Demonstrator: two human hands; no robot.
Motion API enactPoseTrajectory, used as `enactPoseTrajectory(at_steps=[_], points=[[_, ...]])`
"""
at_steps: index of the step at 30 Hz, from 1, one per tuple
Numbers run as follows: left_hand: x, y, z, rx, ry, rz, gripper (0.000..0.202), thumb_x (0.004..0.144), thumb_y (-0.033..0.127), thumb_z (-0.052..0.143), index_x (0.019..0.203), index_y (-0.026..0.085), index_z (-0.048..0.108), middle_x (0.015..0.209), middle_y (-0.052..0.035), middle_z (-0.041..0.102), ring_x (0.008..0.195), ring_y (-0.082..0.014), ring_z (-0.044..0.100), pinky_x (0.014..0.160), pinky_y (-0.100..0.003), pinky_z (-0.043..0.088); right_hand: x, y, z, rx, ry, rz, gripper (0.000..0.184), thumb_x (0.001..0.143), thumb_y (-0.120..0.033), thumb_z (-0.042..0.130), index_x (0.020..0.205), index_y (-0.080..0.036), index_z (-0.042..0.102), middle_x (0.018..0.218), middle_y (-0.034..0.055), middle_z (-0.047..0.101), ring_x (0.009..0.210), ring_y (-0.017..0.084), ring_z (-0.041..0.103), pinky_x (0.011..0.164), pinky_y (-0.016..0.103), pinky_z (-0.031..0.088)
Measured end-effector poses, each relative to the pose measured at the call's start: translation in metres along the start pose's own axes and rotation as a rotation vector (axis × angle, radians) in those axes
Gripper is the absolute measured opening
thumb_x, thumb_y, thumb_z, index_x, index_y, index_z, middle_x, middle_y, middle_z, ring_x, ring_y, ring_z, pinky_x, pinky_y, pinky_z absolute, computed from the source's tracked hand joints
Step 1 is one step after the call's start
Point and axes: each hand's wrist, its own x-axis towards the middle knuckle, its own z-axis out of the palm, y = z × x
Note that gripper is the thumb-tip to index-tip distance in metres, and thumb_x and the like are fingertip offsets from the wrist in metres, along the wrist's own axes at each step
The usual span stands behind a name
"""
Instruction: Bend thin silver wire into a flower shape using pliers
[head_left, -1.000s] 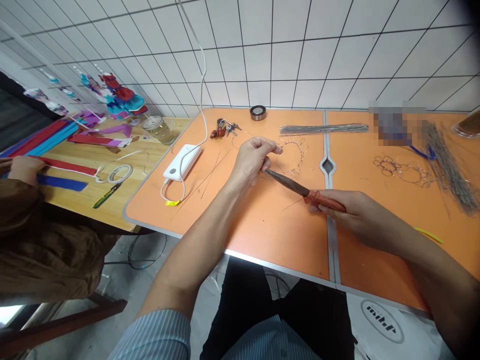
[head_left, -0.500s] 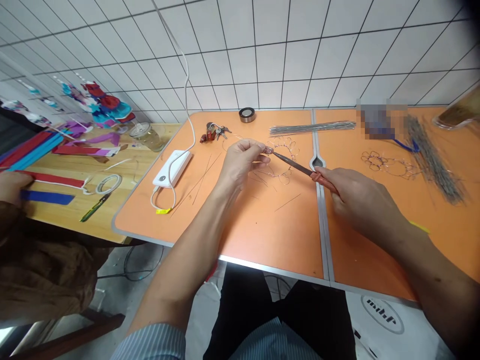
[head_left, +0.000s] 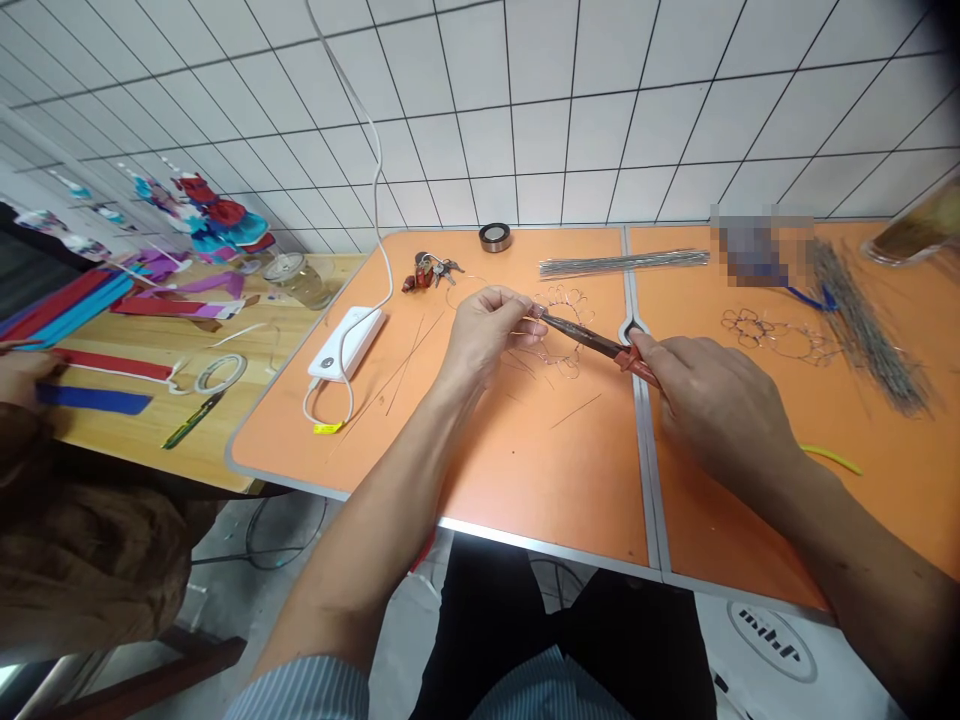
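Observation:
My left hand (head_left: 484, 330) is closed in a pinch on a thin looped wire piece (head_left: 559, 345) over the orange table (head_left: 525, 460). My right hand (head_left: 701, 395) grips the red handles of long-nose pliers (head_left: 589, 338). The pliers' dark jaws point left and meet the wire right at my left fingertips. The wire piece is a ring of small petal-like loops, lying partly on the table behind the pliers.
Loose straight wires (head_left: 409, 365) lie left of my hands, beside a white power bank (head_left: 346, 342) with its cable. Keys (head_left: 429, 270), a tape roll (head_left: 495, 237), wire bundles (head_left: 622, 262) and a second looped wire piece (head_left: 776, 335) lie behind. Another person's hand (head_left: 19, 375) works on the wooden table at left.
My right hand rose with the pliers and brought the jaws up to the wire at my left fingertips. My left hand stayed pinched on the wire piece.

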Motion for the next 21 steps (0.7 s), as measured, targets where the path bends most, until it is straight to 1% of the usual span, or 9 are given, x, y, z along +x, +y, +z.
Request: enactPoseTrajectory(at_steps=[3,6,9,12,15,19,21], points=[[-0.001,0.0009,0.002,0.006,0.017,0.0,0.017,0.082,0.024,0.08,0.077,0.016,0.066,0.082,-0.0043,0.077,0.062,-0.0116,0.075,0.06,-0.021,0.059,-0.0003,-0.0006,0.0007,-0.008,0.018,-0.018,0.049,0.111,-0.013,0.04,0.152,-0.008,0.066,0.107,0.0183,0.081,0.096,0.033,0.07,0.073,0.042,0.04],[-0.0011,0.001,0.0029,-0.003,0.016,0.009,0.016,0.084,0.023,0.078,0.077,0.016,0.066,0.079,-0.003,0.075,0.06,-0.0113,0.074,0.06,-0.022,0.059,-0.0006,-0.0012,0.0009,0.0,0.018,-0.02,0.048,0.111,-0.014,0.041,0.152,-0.009,0.066,0.111,0.0175,0.082,0.097,0.033,0.07,0.075,0.043,0.041],[-0.0007,-0.0003,0.002,-0.011,0.011,0.028,0.014,0.085,0.022,0.076,0.078,0.016,0.066,0.079,-0.0024,0.075,0.059,-0.0109,0.073,0.06,-0.022,0.06,-0.0011,-0.0012,0.0018,0.006,0.018,-0.021,0.048,0.11,-0.014,0.043,0.152,-0.009,0.065,0.11,0.0175,0.082,0.096,0.033,0.07,0.075,0.043,0.042],[-0.0001,-0.0019,0.0005,-0.001,0.008,0.033,0.016,0.084,0.025,0.079,0.08,0.016,0.066,0.081,-0.0022,0.075,0.061,-0.0114,0.075,0.06,-0.022,0.06,-0.0015,-0.0006,0.0041,0.036,0.028,-0.011,0.048,0.108,-0.014,0.046,0.151,-0.01,0.065,0.109,0.0173,0.081,0.096,0.033,0.07,0.075,0.042,0.043],[0.0003,-0.0024,-0.0001,0.003,0.004,0.041,0.018,0.084,0.027,0.081,0.081,0.016,0.066,0.082,-0.0025,0.076,0.063,-0.0122,0.076,0.061,-0.022,0.061,-0.0007,-0.0003,0.0062,0.117,0.029,-0.002,0.045,0.107,-0.012,0.045,0.145,-0.014,0.068,0.11,0.0159,0.082,0.095,0.031,0.072,0.073,0.04,0.045],[0.0002,-0.0011,0.0006,0.003,0.007,0.035,0.018,0.084,0.026,0.08,0.081,0.017,0.066,0.081,-0.0025,0.075,0.063,-0.0127,0.077,0.061,-0.023,0.061,0.0017,-0.0009,0.0045,0.198,-0.016,0.025,0.041,0.109,-0.012,0.042,0.133,-0.019,0.075,0.112,0.0133,0.084,0.091,0.028,0.075,0.068,0.037,0.045],[-0.0001,-0.0002,0.0012,0.003,0.007,0.029,0.018,0.084,0.026,0.08,0.081,0.016,0.066,0.081,-0.0023,0.075,0.063,-0.0126,0.076,0.061,-0.023,0.061,0.0024,-0.0003,0.0034,0.232,-0.045,0.049,0.042,0.107,-0.011,0.043,0.131,-0.02,0.076,0.117,0.0125,0.085,0.093,0.028,0.077,0.066,0.036,0.046]])
